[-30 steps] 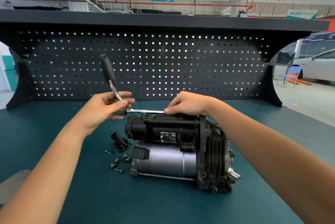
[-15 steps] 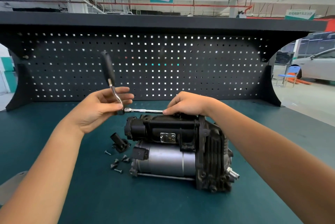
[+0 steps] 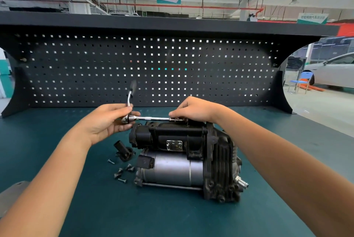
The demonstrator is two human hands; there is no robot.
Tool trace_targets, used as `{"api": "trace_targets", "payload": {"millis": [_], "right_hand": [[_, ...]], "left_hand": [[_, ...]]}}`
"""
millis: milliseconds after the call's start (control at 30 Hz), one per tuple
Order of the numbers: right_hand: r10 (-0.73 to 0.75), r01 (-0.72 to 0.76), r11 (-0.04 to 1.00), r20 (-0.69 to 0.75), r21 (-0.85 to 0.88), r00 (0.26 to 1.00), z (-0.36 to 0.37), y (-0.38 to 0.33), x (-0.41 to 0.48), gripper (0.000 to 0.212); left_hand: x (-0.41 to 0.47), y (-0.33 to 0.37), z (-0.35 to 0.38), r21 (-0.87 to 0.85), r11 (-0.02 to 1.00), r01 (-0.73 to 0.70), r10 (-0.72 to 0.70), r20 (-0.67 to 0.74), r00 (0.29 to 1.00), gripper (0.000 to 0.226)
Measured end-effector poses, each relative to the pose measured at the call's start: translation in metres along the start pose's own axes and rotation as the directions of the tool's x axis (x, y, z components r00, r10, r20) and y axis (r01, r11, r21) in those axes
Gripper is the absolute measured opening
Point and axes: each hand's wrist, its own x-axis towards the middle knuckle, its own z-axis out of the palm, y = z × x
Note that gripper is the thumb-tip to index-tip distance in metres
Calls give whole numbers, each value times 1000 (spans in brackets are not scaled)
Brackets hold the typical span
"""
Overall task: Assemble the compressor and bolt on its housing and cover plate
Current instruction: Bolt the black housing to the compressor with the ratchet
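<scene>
The compressor (image 3: pixel 183 162), black on top with a grey motor cylinder below, lies on the green bench. A ratchet wrench (image 3: pixel 129 100) with a long chrome extension (image 3: pixel 153 118) runs level along the compressor's top rear. My left hand (image 3: pixel 107 121) holds the ratchet head; its black handle points up and is blurred. My right hand (image 3: pixel 191 111) pinches the far end of the extension over the compressor's top, hiding the socket and the bolt beneath it.
Several loose bolts (image 3: pixel 122 173) and a small black fitting (image 3: pixel 122 150) lie on the bench left of the compressor. A grey plate (image 3: pixel 11 194) shows at the left edge. The black pegboard (image 3: pixel 149 70) stands behind.
The ratchet handle has swung from leaning left to nearly upright, rotating to the right about the extension. My right hand and the compressor have stayed put.
</scene>
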Motion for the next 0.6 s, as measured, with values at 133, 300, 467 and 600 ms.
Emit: {"api": "trace_targets", "payload": {"millis": [133, 300, 467, 600], "right_hand": [[-31, 30, 996, 9, 80, 999, -3, 2, 2, 20], [-50, 49, 997, 14, 62, 999, -3, 2, 1, 21], [53, -52, 999, 85, -11, 995, -3, -1, 1, 35], [15, -17, 999, 49, 41, 999, -2, 0, 3, 21]], "left_hand": [[-7, 1, -10, -115, 983, -143, 158, 137, 978, 43], [-10, -3, -12, -82, 963, -257, 268, 196, 943, 41], [-2, -4, -3, -58, 973, -225, 227, 32, 973, 21], [9, -12, 7, -46, 996, -77, 70, -131, 989, 22]]}}
